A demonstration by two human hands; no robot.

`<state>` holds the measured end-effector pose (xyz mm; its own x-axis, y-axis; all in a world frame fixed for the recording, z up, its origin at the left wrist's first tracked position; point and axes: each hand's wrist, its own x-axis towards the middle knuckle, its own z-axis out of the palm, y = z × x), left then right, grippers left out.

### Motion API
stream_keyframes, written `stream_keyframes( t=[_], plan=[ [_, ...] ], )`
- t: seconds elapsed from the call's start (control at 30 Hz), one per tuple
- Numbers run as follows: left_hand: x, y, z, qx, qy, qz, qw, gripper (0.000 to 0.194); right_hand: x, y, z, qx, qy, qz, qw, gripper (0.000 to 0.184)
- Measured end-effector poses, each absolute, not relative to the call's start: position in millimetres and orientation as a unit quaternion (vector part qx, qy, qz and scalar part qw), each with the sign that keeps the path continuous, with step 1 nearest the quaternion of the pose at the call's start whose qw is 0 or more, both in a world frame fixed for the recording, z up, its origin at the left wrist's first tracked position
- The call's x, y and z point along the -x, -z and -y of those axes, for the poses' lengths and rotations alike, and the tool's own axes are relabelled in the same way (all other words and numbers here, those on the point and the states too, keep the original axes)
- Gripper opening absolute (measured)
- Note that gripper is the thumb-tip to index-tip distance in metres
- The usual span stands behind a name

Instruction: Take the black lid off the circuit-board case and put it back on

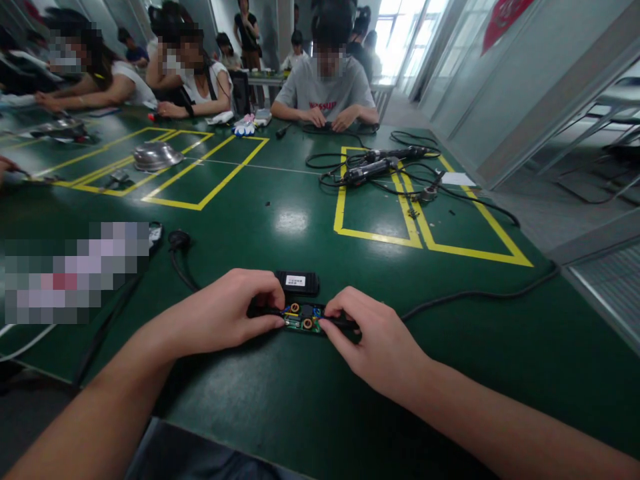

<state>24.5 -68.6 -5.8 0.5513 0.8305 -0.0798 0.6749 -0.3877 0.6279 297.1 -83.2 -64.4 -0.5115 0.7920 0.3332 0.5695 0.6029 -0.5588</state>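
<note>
A small opened black power adapter (303,317) lies on the green table (280,400) in front of me, its green circuit board with copper coils showing. My left hand (227,312) pinches its left end with curled fingers. My right hand (373,337) pinches its right end, where a black cable (480,293) runs off to the right. The adapter's black cover (297,282), with a white label, lies just behind it, apart from both hands.
Another black plug and cord (179,243) lies to the left. Electric screwdrivers with tangled cables (373,168) sit in yellow-taped boxes ahead right. A metal pan (156,156) rests far left. Several people sit along the far and left table edges.
</note>
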Motion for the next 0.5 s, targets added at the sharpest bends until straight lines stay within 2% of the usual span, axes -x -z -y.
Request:
stream_keyframes(
  t=[0.23, 0.5],
  plan=[
    [-22.3, -0.8, 70.3, -0.819, -0.187, -0.448, 0.307, 0.016, -297.5, 56.3, 82.8, 0.372, -0.191, 0.839, 0.349, 0.012],
    [-20.5, 1.7, 66.1, -0.818, -0.128, -0.445, 0.341, 0.024, -300.3, 58.4, 81.0, 0.366, -0.212, 0.843, 0.332, 0.015]
  ],
)
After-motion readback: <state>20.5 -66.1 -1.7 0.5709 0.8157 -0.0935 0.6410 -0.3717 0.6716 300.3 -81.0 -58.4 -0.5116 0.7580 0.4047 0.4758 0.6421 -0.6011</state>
